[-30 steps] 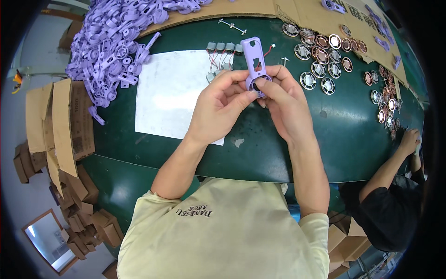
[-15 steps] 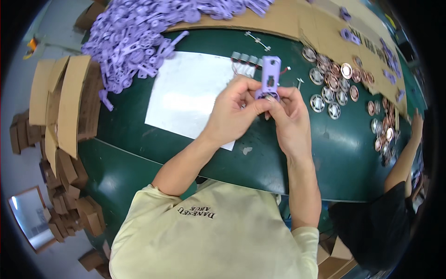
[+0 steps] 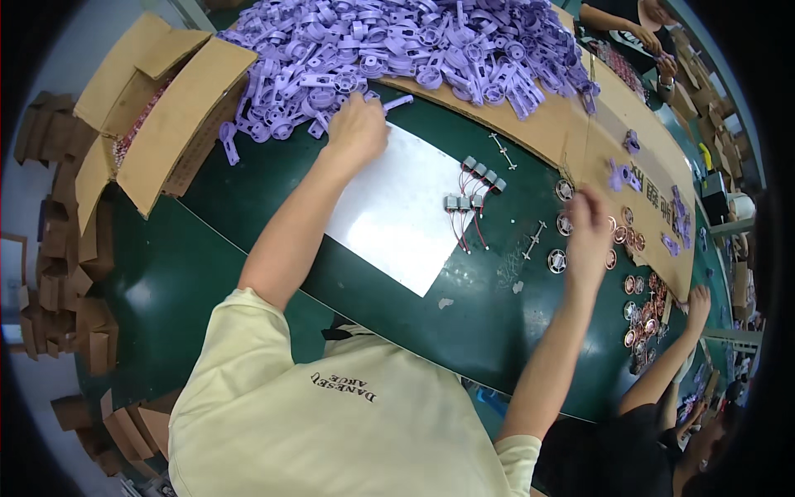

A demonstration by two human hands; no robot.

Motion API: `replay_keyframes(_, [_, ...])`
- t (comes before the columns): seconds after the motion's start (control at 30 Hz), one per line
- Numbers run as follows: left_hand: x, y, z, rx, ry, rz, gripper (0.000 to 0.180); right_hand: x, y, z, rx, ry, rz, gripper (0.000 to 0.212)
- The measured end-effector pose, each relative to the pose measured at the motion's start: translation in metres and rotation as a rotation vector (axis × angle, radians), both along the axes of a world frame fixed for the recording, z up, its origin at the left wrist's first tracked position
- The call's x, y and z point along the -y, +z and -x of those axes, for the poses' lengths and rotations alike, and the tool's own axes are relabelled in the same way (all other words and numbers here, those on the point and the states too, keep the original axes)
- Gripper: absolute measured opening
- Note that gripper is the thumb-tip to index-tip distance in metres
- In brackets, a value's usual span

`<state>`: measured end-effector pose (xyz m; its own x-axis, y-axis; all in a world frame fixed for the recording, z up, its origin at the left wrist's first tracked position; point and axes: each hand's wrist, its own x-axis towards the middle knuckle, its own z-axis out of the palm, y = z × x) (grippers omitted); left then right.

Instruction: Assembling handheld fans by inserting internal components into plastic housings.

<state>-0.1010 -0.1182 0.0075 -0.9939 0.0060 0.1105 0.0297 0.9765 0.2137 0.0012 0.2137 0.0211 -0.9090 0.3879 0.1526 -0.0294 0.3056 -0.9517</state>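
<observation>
My left hand [image 3: 358, 131] is at the near edge of a heap of purple plastic parts [image 3: 447, 41]. Its fingers are curled round a part there; the fingertips are mostly hidden. One purple part [image 3: 398, 103] pokes out just right of the knuckles. Over the copper and silver discs [image 3: 556, 262] hovers my right hand [image 3: 590, 236], blurred by motion, its fingers stretched away from me with nothing visible in them. Between the hands, small motors [image 3: 477, 201] with thin red wires sit at a white sheet [image 3: 389, 224]. Two thin metal rods [image 3: 534, 240] with cross pieces lie nearby.
An open cardboard box [image 3: 178, 116] stands left of the heap. Flattened cardboard [image 3: 592, 141] runs along the far and right side, with a few purple parts [image 3: 632, 142] on it. At the right, a co-worker's arm [image 3: 675, 348] reaches onto the green table [image 3: 373, 286].
Both hands held a purple part together in front of me; they have separated. The left went to the heap, the right toward the discs, without that part visible in it. The view has shifted.
</observation>
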Motion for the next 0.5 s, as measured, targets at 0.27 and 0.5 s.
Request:
replay_keyframes(0.27, [-0.030,0.008,-0.047,0.062,-0.146,-0.181,0.029,0.061,-0.024,0.010,-0.109,0.209,-0.685,0.015])
replay_keyframes(0.5, [-0.026,0.002,-0.052,0.106,-0.202,-0.284,0.030,0.060,-0.019,-0.002,-0.030,0.411,-0.886,0.023])
